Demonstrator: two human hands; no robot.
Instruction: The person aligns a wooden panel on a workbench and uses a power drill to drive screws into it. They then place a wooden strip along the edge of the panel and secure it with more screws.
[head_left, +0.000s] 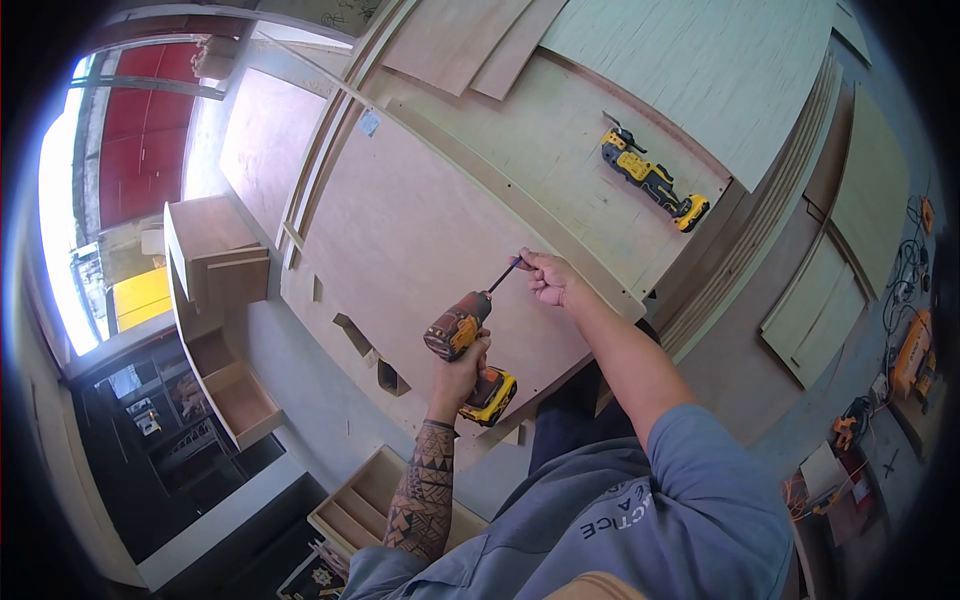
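My left hand (459, 375) is wrapped round the grip of a cordless drill driver (458, 325) with a yellow-and-black battery. A long, dark bit (504, 275) points up and to the right from its chuck. At the tip of that bit, my right hand (546, 277) is closed in a pinch. Whether a screw or only the bit's end lies between those fingertips is too small to tell. Both hands are above a large pale plywood panel (430, 220), which has a raised strip (510, 190) along its far side and cut-outs near its left edge.
A yellow multi-tool (650, 175) lies on the board beyond the strip. Plywood sheets (690, 70) are stacked at the back, with more boards (820, 290) at the right. Wooden drawer boxes (240, 395) stand at the left. Cables and an orange tool (912, 355) lie at the far right.
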